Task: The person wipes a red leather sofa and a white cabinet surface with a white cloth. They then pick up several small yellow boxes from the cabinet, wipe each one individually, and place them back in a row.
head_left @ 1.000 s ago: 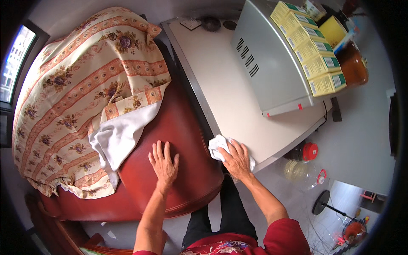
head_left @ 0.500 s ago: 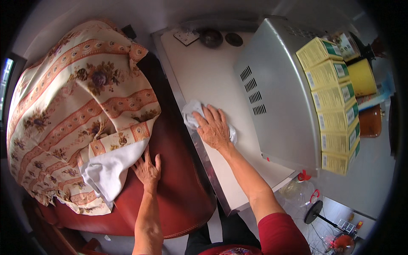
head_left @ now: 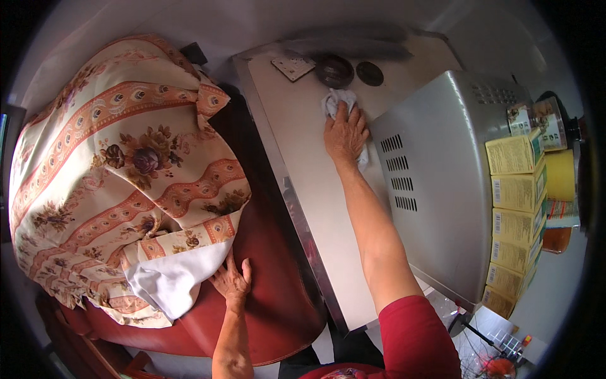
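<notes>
My right hand [head_left: 347, 134] presses a crumpled white cloth [head_left: 339, 96] onto the white tabletop [head_left: 278, 104], its fingers lying over the cloth. This hand is between the silver metal appliance [head_left: 429, 170] and a dark round bowl [head_left: 334, 71]. My left hand [head_left: 232, 282] rests with fingers apart on the red leather seat [head_left: 271, 309]. Its fingertips meet the folded-back white underside of a floral striped fabric cover [head_left: 142, 158], which drapes over much of the seat.
A dark round lid [head_left: 369, 74] and a pale square plate [head_left: 293, 67] lie near the bowl at the table's far end. Several yellow boxes [head_left: 512, 189] line the appliance's right side. A yellow container [head_left: 559, 177] stands beyond them. Cables and a dark disc on a rod show at lower right.
My right hand has slid the white cloth away from me along the tabletop, from near the left edge toward the bowl. My left hand stays on the seat. The whole view has shifted slightly.
</notes>
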The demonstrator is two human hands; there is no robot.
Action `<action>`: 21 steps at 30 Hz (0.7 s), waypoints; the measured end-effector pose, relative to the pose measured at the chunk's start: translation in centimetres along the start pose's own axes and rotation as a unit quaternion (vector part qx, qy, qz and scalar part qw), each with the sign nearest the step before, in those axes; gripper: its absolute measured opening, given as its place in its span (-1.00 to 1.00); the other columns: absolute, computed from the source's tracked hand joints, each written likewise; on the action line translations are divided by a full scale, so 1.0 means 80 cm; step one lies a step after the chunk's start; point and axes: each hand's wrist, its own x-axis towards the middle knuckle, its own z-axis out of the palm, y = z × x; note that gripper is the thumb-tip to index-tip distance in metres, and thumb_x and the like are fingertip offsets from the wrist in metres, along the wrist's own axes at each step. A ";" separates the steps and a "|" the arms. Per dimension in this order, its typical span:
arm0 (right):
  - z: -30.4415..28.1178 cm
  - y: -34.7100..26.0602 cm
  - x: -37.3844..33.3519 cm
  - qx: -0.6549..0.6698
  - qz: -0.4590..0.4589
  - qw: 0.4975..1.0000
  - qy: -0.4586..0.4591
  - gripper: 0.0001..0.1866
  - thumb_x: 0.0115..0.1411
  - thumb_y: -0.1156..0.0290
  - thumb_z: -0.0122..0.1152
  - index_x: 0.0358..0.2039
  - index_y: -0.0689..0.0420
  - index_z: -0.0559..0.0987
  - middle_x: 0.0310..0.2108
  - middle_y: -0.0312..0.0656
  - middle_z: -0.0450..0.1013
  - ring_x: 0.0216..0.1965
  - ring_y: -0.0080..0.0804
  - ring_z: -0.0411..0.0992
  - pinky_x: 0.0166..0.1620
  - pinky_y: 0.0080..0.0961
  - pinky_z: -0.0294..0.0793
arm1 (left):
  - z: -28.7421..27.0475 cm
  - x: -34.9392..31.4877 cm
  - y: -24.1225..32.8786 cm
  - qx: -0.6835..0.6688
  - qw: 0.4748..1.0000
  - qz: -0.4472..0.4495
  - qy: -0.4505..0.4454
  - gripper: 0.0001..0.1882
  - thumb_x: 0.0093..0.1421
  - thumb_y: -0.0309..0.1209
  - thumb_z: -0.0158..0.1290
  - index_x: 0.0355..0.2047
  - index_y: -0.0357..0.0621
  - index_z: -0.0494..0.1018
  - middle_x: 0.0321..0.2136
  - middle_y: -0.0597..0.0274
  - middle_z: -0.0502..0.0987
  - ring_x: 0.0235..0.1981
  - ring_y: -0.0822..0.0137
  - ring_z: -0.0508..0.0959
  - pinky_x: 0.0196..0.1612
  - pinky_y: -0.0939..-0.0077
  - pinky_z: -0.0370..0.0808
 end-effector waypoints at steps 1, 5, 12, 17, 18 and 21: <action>0.002 -0.002 0.006 -0.006 0.022 1.000 -0.001 -0.47 0.04 0.31 0.20 0.05 0.04 0.32 0.10 0.03 0.21 0.19 -0.04 0.10 0.06 -0.09 0.16 | 0.000 0.001 0.001 0.000 1.000 0.005 0.006 -0.36 0.14 0.00 -0.07 0.18 0.00 0.24 0.15 -0.19 0.18 0.22 -0.14 0.07 0.21 -0.08 -0.05; -0.006 0.000 -0.012 -0.008 -0.107 0.993 -0.037 -0.50 0.05 0.30 0.18 0.05 -0.03 0.37 0.06 -0.07 0.26 0.19 -0.08 0.10 0.09 -0.04 0.12 | 0.000 0.002 -0.001 -0.011 1.000 0.002 0.001 -0.37 0.13 0.00 -0.06 0.18 0.02 0.25 0.15 -0.18 0.19 0.22 -0.14 0.07 0.20 -0.07 -0.04; -0.084 -0.010 -0.143 0.104 -0.312 0.928 -0.176 -0.44 -0.04 0.34 0.22 0.06 -0.12 0.41 0.09 -0.10 0.26 0.19 -0.08 0.10 0.17 -0.05 0.08 | 0.004 -0.001 -0.005 -0.013 1.000 -0.006 -0.004 -0.35 0.12 0.01 -0.05 0.18 0.04 0.25 0.14 -0.17 0.20 0.20 -0.14 0.11 0.20 -0.06 -0.01; -0.067 -0.041 -0.108 0.110 -0.312 0.930 -0.159 -0.47 -0.04 0.33 0.22 0.03 -0.12 0.42 0.09 -0.09 0.24 0.18 -0.04 0.09 0.16 0.01 0.05 | 0.003 0.001 -0.005 0.027 0.999 0.008 0.027 -0.39 0.08 0.04 0.00 0.12 0.11 0.33 0.12 -0.06 0.22 0.17 -0.09 0.16 0.14 -0.03 0.13; -0.056 -0.056 -0.090 0.105 -0.305 0.936 -0.138 -0.47 -0.03 0.33 0.22 0.03 -0.11 0.42 0.09 -0.09 0.24 0.17 -0.03 0.10 0.16 0.01 0.05 | 0.004 0.001 -0.006 0.025 0.999 0.007 0.026 -0.39 0.08 0.04 0.00 0.12 0.10 0.34 0.11 -0.06 0.23 0.17 -0.09 0.16 0.14 -0.03 0.14; -0.012 -0.092 -0.039 0.107 -0.280 0.950 -0.084 -0.50 0.01 0.32 0.18 0.04 -0.09 0.40 0.09 -0.07 0.23 0.16 0.01 0.08 0.15 0.04 0.02 | 0.008 0.001 -0.006 0.018 0.999 0.010 0.034 -0.40 0.07 0.04 0.01 0.10 0.10 0.36 0.09 -0.04 0.26 0.16 -0.09 0.18 0.13 -0.02 0.15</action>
